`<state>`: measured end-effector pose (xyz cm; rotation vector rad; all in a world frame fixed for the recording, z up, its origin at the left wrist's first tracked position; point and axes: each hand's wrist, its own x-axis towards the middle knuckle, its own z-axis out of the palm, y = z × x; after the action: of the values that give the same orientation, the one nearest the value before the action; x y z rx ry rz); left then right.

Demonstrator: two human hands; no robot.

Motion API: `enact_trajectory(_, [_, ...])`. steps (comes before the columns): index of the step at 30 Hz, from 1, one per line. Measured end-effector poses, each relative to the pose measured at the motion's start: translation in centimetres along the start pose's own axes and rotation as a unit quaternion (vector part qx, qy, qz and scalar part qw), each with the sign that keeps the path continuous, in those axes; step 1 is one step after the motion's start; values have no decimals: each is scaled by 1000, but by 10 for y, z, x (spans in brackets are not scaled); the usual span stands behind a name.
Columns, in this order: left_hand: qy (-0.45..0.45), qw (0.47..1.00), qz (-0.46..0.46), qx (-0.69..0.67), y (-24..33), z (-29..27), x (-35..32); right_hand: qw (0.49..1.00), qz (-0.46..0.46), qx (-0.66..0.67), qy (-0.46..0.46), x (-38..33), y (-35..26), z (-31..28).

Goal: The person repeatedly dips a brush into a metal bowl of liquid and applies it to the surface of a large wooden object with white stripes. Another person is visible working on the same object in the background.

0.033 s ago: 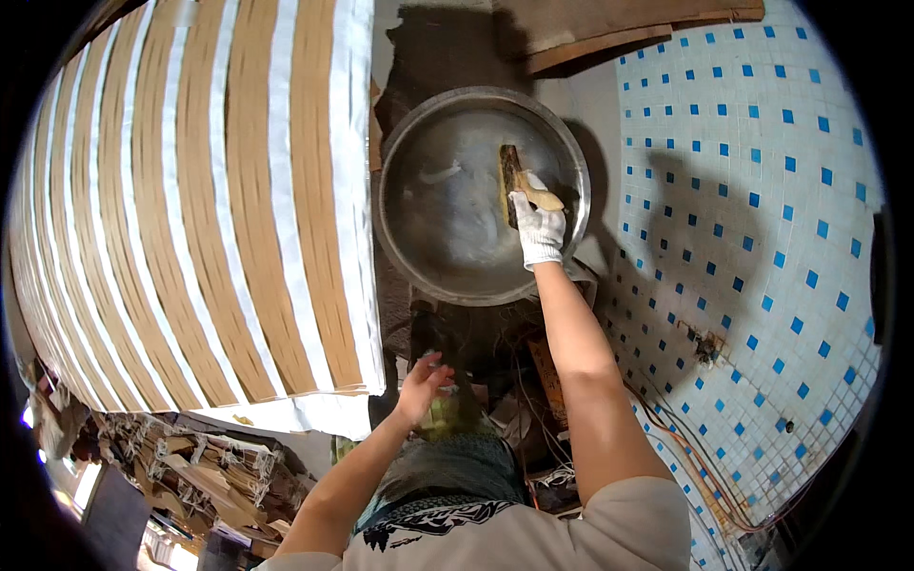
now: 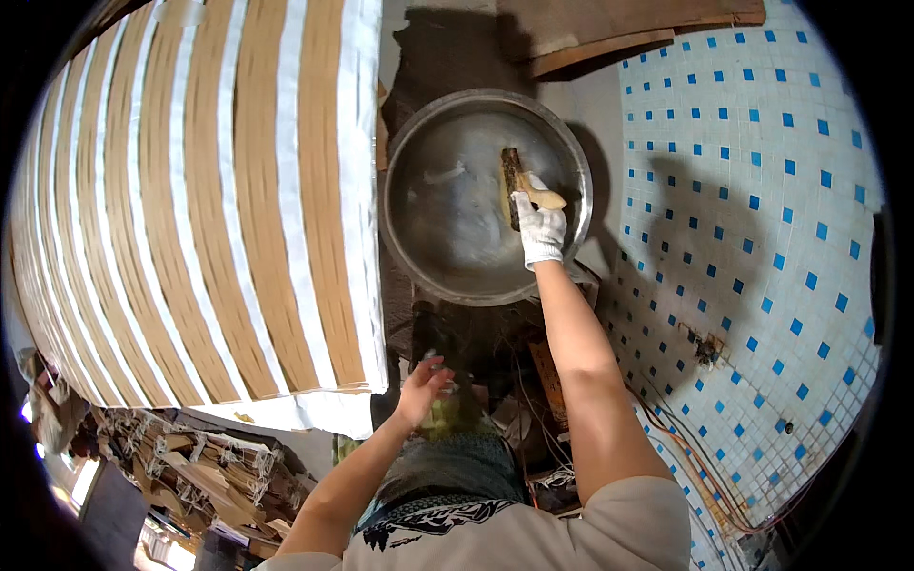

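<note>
White knit glove on, the right hand (image 2: 543,228) reaches into a wide metal basin (image 2: 411,252), and from here I see it closed on a dark brown bar (image 2: 511,171). The bar lies along the thumb side, to the left of the glove, most of its length running beyond the fingertips, away from the person. A tan piece (image 2: 546,198) sits at the fingers, right of the bar; I can't tell whether the two are joined, nor whether the bar touches the basin's bottom. The left hand (image 2: 419,390) is bare, well apart from the bar, fingers loosely parted near the lap. A striped stack (image 2: 257,190) stands left, blue-flecked tiles (image 2: 804,224) right.
</note>
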<state>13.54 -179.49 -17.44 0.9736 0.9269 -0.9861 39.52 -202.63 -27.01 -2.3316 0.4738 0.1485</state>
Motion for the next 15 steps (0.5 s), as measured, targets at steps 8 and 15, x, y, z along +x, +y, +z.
enact_trajectory(8, [-13,998,60,24,13,-25,-67,924,245,287,66,6,8,-44])
enact_trajectory(15, [-5,993,112,-31,-13,-82,-130,870,441,190,-112,-62,-7,-54])
